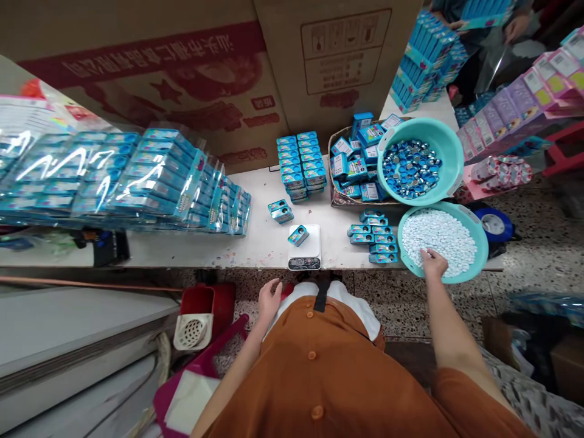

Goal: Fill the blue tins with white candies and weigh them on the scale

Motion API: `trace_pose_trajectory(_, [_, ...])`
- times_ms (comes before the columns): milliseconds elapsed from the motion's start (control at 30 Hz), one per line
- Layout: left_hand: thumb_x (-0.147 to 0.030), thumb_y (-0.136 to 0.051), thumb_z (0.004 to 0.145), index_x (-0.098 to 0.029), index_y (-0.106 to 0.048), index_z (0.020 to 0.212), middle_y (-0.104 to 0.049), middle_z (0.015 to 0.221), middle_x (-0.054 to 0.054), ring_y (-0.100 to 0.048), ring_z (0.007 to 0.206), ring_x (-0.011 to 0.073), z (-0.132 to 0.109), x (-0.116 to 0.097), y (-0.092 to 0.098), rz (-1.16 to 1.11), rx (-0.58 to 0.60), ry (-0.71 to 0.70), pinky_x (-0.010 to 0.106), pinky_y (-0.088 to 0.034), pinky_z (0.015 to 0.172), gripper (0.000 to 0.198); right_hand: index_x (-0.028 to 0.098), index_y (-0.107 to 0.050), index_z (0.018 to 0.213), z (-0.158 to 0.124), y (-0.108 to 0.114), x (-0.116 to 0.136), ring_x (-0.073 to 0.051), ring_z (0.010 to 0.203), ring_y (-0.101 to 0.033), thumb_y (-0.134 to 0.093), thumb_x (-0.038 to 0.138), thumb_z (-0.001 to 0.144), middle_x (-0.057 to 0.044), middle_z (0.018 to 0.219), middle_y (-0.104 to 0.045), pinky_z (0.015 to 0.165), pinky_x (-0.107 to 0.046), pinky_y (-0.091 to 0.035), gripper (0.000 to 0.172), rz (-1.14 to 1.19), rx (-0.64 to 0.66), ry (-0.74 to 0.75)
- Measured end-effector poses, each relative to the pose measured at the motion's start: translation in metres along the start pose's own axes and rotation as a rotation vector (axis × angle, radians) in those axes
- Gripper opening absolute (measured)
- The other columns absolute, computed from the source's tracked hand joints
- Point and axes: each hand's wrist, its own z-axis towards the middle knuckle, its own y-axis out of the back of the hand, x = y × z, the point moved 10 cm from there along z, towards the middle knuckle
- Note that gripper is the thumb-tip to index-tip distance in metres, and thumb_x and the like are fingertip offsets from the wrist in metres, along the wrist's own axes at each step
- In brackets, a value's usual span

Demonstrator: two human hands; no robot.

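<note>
My right hand (434,264) is over the turquoise basin (482,243) of small white pellets (449,234), its fingers drawn together on some of them at the left part of the heap. My left hand (270,299) hangs by my lap below the table edge, fingers loosely apart and holding nothing. A small blue box (298,235) with a round hole lies at a slant on the white digital scale (311,249). Just behind it stand a few similar boxes (280,211). Between scale and basin, several more boxes (376,236) are set in rows with their holes facing up.
Another turquoise basin (451,176) holds blue and silver discs. A carton (335,193) of loose blue boxes adjoins it. Stacked boxes (302,161) stand by a big cardboard box (205,79); film-wrapped packs (155,176) line the left. A co-worker's hand (516,28) shows at top right.
</note>
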Motion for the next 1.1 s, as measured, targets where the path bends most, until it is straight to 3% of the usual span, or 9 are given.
trace_pose_trajectory(200, [-0.044,-0.05,0.08,-0.018,-0.066,0.098,-0.068,0.105,0.012,-0.061,0.102,0.0263,0.012,0.01,0.013,0.007,0.007,0.02,0.044,-0.044,0.098,0.035,0.016,-0.06,0.076,0.002,0.009,0.006,-0.021,0.058,-0.055,-0.061,0.041,0.064,0.0,0.057,-0.051,0.061,-0.045,-0.054,0.028,0.134,-0.049,-0.119])
trace_pose_trajectory(333, [-0.042,-0.05,0.081,-0.018,-0.066,0.099,-0.068,0.105,0.012,-0.06,0.103,0.0262,0.02,0.011,0.021,-0.002,-0.002,0.017,0.044,-0.044,0.098,0.034,0.024,-0.053,0.067,-0.01,0.008,0.015,-0.028,0.066,-0.061,-0.062,0.044,0.066,-0.008,0.064,-0.058,0.06,-0.047,-0.054,0.022,0.168,-0.023,-0.137])
trace_pose_trajectory(500, [-0.041,-0.05,0.081,-0.018,-0.066,0.1,-0.068,0.107,0.011,-0.059,0.105,0.0258,0.026,0.019,0.023,-0.022,0.002,0.036,0.043,-0.044,0.098,0.033,0.02,-0.055,0.074,-0.039,-0.01,0.058,-0.026,0.074,-0.066,-0.063,0.05,0.065,-0.008,0.076,-0.063,0.068,-0.045,-0.058,0.032,0.257,0.03,-0.065])
trace_pose_trajectory(567, [-0.041,-0.05,0.082,-0.017,-0.066,0.1,-0.068,0.107,0.011,-0.06,0.104,0.0256,0.028,0.022,0.02,-0.033,0.014,0.04,0.043,-0.043,0.099,0.034,0.017,-0.06,0.077,-0.061,-0.029,0.088,-0.021,0.069,-0.066,-0.069,0.05,0.06,-0.004,0.073,-0.064,0.067,-0.04,-0.059,0.038,0.326,0.121,-0.024])
trace_pose_trajectory(667, [-0.041,-0.05,0.082,-0.017,-0.066,0.1,-0.068,0.106,0.011,-0.06,0.102,0.0254,0.031,0.026,0.015,-0.049,0.029,0.052,0.043,-0.044,0.097,0.034,0.016,-0.067,0.081,-0.114,-0.078,0.145,-0.016,0.065,-0.065,-0.077,0.047,0.053,-0.002,0.072,-0.068,0.066,-0.033,-0.057,0.043,0.446,0.401,0.034])
trace_pose_trajectory(833, [-0.042,-0.049,0.083,-0.017,-0.066,0.102,-0.067,0.107,0.011,-0.06,0.103,0.0248,0.032,0.037,0.018,-0.08,0.012,0.043,0.042,-0.044,0.097,0.035,0.015,-0.072,0.08,-0.214,-0.163,0.224,-0.015,0.061,-0.063,-0.077,0.047,0.054,-0.003,0.07,-0.07,0.062,-0.029,-0.052,0.042,0.321,0.775,0.176])
trace_pose_trajectory(967, [-0.043,-0.049,0.084,-0.017,-0.065,0.104,-0.067,0.108,0.011,-0.06,0.103,0.0245,0.029,0.057,0.025,-0.098,-0.021,0.066,0.042,-0.045,0.097,0.037,0.015,-0.073,0.082,-0.266,-0.21,0.266,-0.017,0.065,-0.062,-0.071,0.041,0.064,-0.004,0.073,-0.071,0.065,-0.029,-0.049,0.031,0.148,0.89,0.402])
trace_pose_trajectory(1100, [-0.043,-0.05,0.083,-0.018,-0.066,0.102,-0.068,0.105,0.011,-0.061,0.1,0.0243,0.024,0.077,0.029,-0.125,-0.057,0.115,0.042,-0.046,0.095,0.036,0.018,-0.075,0.085,-0.298,-0.231,0.299,-0.018,0.076,-0.063,-0.066,0.028,0.072,-0.007,0.088,-0.073,0.074,-0.029,-0.048,0.019,-0.039,0.894,0.703])
